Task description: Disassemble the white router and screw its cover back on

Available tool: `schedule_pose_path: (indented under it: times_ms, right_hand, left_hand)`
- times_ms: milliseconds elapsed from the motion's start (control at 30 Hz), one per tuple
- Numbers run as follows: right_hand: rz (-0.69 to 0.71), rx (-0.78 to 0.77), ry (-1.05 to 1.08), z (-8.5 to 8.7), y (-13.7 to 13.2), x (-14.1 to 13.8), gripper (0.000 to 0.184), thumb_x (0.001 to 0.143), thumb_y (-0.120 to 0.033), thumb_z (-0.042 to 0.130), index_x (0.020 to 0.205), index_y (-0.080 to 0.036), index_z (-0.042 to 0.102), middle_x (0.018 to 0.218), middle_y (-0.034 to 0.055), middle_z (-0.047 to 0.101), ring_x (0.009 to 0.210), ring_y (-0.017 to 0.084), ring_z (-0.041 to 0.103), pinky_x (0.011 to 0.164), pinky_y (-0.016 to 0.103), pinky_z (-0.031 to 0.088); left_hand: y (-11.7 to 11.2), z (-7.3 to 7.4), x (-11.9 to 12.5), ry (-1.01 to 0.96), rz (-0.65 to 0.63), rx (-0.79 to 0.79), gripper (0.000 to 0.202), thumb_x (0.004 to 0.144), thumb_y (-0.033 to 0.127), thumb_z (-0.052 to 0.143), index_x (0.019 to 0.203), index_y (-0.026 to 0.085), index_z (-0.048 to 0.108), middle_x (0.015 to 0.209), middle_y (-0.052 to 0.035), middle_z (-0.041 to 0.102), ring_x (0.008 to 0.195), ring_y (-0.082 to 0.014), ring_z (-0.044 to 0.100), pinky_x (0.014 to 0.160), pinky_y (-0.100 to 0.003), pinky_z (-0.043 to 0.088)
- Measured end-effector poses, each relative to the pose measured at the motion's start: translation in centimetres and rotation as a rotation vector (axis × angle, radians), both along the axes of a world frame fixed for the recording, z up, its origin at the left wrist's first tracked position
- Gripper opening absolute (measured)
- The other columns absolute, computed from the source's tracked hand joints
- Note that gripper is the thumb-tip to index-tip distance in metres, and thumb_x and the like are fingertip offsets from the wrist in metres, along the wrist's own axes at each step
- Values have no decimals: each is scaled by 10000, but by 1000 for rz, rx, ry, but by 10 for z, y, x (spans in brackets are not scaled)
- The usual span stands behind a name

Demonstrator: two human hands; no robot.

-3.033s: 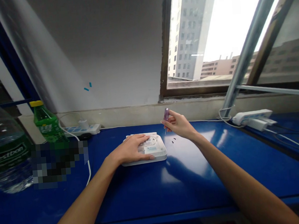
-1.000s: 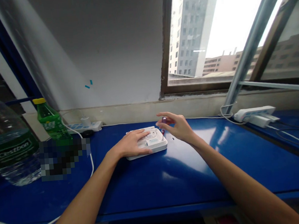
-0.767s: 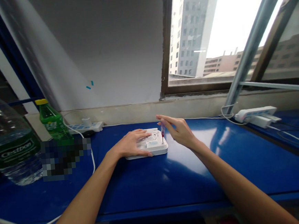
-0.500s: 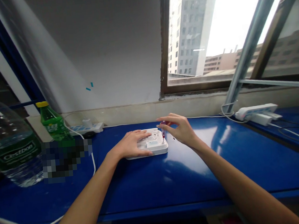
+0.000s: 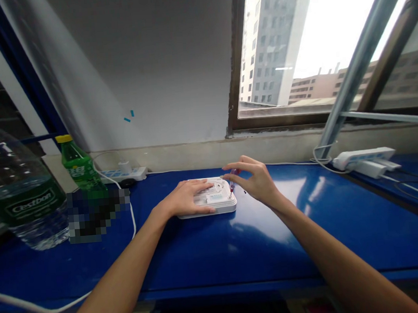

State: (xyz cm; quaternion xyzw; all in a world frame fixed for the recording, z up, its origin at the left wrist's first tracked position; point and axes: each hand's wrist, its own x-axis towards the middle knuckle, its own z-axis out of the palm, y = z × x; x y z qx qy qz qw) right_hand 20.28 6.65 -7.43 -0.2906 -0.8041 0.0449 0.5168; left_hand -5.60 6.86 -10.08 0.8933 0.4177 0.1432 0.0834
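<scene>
Atop the white plastic device (image 5: 212, 203), the left hand (image 5: 186, 198) lies flat, palm down and fingers loosely together, while the right hand (image 5: 257, 181) pinches a small screwdriver (image 5: 233, 177) upright, its tip at the device's right edge. Tiny dark screws (image 5: 244, 192) lie just beside it on the blue counter (image 5: 274, 252), well apart from a white power strip (image 5: 363, 157).

Grey wall beside a dark-framed window (image 5: 277, 59), above a blue workbench (image 5: 274, 248)
</scene>
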Motion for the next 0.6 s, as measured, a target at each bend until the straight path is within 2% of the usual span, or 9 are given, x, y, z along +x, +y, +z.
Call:
schedule_pose_path:
  times_ms: [133, 233, 367, 433, 533, 600]
  right_hand:
    - [94, -54, -64, -1, 1, 2, 320, 1042, -311, 513, 1295, -264, 703, 1174, 70, 738, 1086, 231, 656, 952, 420, 512]
    - [109, -124, -31, -2, 1, 2, 305, 1011, -324, 569, 1272, -264, 716, 1057, 59, 763, 959, 225, 683, 895, 413, 529]
    - [40, -56, -26, -2, 1, 2, 197, 923, -372, 717, 1069, -261, 790, 928, 53, 752, 845, 222, 657, 812, 395, 527]
    - [44, -12, -73, -2, 1, 2, 237, 976, -349, 643, 1163, -264, 763, 972, 59, 753, 919, 234, 649, 856, 409, 520]
    - [107, -32, -120, -3, 1, 2, 367, 1042, -277, 493, 1380, -270, 637, 1160, 67, 740, 1089, 238, 634, 971, 438, 496]
    - [126, -79, -90, -3, 1, 1, 354, 1030, -272, 514, 1357, -267, 651, 1160, 64, 741, 1060, 228, 655, 958, 419, 508]
  left_hand:
    - [0, 1, -1, 9, 10, -12, 893, 780, 785, 656, 1516, 311, 479, 1591, -66, 430, 1452, -304, 434, 1216, -433, 301]
    - [-1, 1, -1, 10, 9, -16, 885, 780, 784, 657, 1511, 315, 486, 1591, -62, 430, 1457, -307, 425, 1219, -435, 293]
    - [-2, 2, 1, 4, 7, -24, 903, 775, 803, 645, 1518, 317, 476, 1592, -66, 428, 1463, -315, 414, 1216, -448, 297]
    - [-2, 2, 1, 10, 7, -25, 913, 777, 805, 641, 1521, 303, 473, 1593, -74, 425, 1468, -315, 408, 1219, -448, 291]
    - [-2, 3, 1, 20, 12, -23, 913, 780, 793, 649, 1521, 288, 476, 1596, -81, 417, 1471, -315, 404, 1222, -448, 289]
    - [-3, 3, 2, 19, 18, -24, 907, 780, 788, 654, 1519, 293, 478, 1595, -77, 420, 1471, -317, 403, 1221, -450, 291]
